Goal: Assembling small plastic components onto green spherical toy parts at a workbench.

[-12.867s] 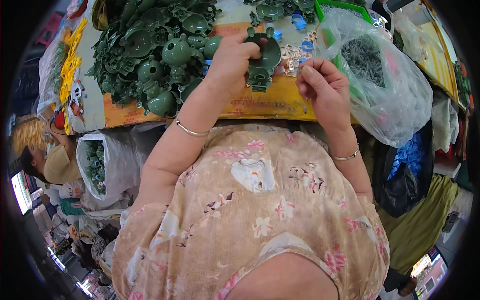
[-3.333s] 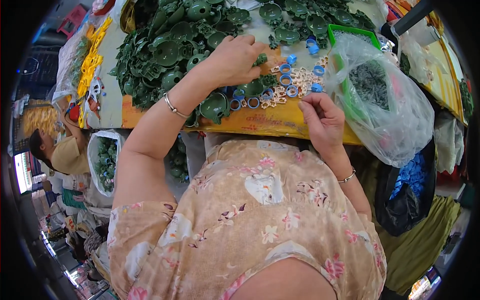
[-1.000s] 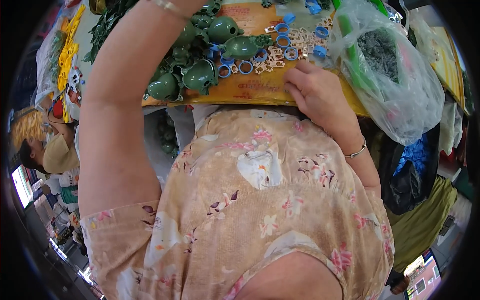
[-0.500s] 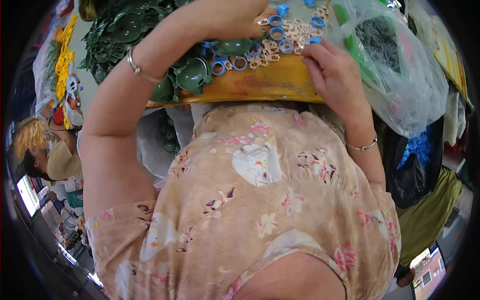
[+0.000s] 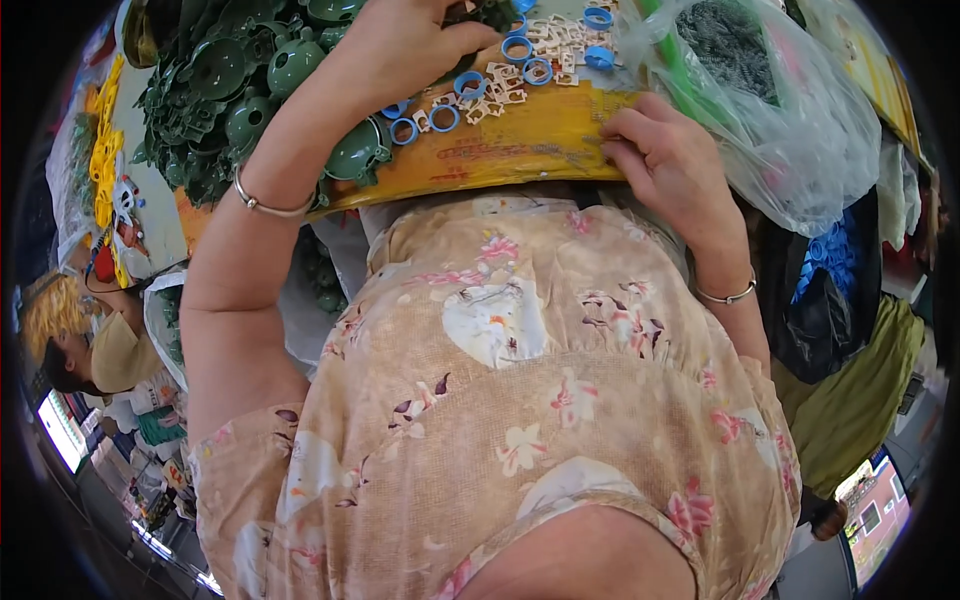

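At the top edge of the view, my left hand [image 5: 425, 45] is bent around a dark green plastic piece [image 5: 487, 14], with its thumb along the piece's near side. Part of its fingers is cut off by the frame. My right hand [image 5: 665, 150] rests by the near right corner of the yellow board [image 5: 530, 150], fingers curled and closed; what they hold, if anything, is hidden. Between the hands lie blue rings [image 5: 537, 71] and small cream plastic parts [image 5: 490, 95]. Glossy green dome-shaped pieces [image 5: 358, 152] lie under and beside my left forearm.
A large heap of dark green parts [image 5: 215, 70] covers the left of the table. Yellow strips [image 5: 106, 150] lie farther left. At right, a clear plastic bag [image 5: 800, 150] holds small grey pieces; below it hangs a black bag [image 5: 825, 320] with blue parts. Another person [image 5: 115, 350] sits at far left.
My left hand has drawn back left from the cream parts to a dark green piece. My right hand has come away from the rings to the board's near edge. The whole view has shifted slightly.
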Motion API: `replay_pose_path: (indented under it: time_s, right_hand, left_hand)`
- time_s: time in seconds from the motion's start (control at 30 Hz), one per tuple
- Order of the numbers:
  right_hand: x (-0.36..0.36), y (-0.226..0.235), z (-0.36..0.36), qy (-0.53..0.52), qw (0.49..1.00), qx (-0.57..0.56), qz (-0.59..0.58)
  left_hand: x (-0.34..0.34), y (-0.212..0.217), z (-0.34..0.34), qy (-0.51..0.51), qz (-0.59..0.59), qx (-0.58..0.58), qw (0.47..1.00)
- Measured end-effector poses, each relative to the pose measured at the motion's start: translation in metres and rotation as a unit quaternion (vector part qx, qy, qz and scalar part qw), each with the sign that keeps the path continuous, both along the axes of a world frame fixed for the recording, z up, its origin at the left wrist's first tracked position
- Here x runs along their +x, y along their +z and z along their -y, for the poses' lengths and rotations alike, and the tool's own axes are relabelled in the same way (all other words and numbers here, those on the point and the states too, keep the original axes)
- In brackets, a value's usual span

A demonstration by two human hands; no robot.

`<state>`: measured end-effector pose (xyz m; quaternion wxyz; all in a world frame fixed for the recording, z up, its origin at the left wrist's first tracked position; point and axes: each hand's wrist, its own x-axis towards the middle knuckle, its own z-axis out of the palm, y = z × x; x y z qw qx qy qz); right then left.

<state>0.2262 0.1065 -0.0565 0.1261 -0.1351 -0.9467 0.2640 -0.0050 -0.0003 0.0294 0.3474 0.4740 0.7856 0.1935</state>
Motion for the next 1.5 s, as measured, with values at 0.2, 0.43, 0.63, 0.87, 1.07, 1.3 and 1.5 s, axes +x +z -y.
replay_pose_path:
  time_s: [0.2, 0.43, 0.63, 0.87, 1.07, 1.3, 1.5]
  right_hand:
    - [-0.007, -0.007, 0.007, 0.006, 0.999, 0.034, -0.006]
    - [-0.013, -0.004, 0.003, -0.05, 0.852, -0.516, -0.077]
    - [-0.024, 0.0, 0.005, -0.068, 0.733, -0.674, -0.054]
    - [-0.032, -0.01, 0.02, -0.055, 0.74, -0.666, -0.079]
    - [-0.038, -0.017, 0.031, -0.121, 0.884, -0.391, -0.228]
    - [-0.039, -0.012, 0.028, -0.109, 0.883, -0.359, -0.282]
    - [-0.046, -0.007, 0.027, -0.061, 0.938, -0.148, -0.306]
  left_hand:
    - [0.001, -0.047, 0.033, 0.085, 0.174, 0.231, 0.953]
    - [0.031, -0.058, 0.046, 0.159, 0.399, 0.186, 0.884]
    - [0.047, -0.069, 0.042, 0.16, 0.502, 0.236, 0.817]
    - [0.05, -0.08, 0.038, 0.191, 0.444, 0.26, 0.836]
    - [0.045, -0.09, 0.038, 0.247, 0.453, 0.248, 0.819]
    - [0.045, -0.094, 0.04, 0.238, 0.459, 0.256, 0.817]
    - [0.054, -0.087, 0.039, 0.137, 0.281, 0.256, 0.915]
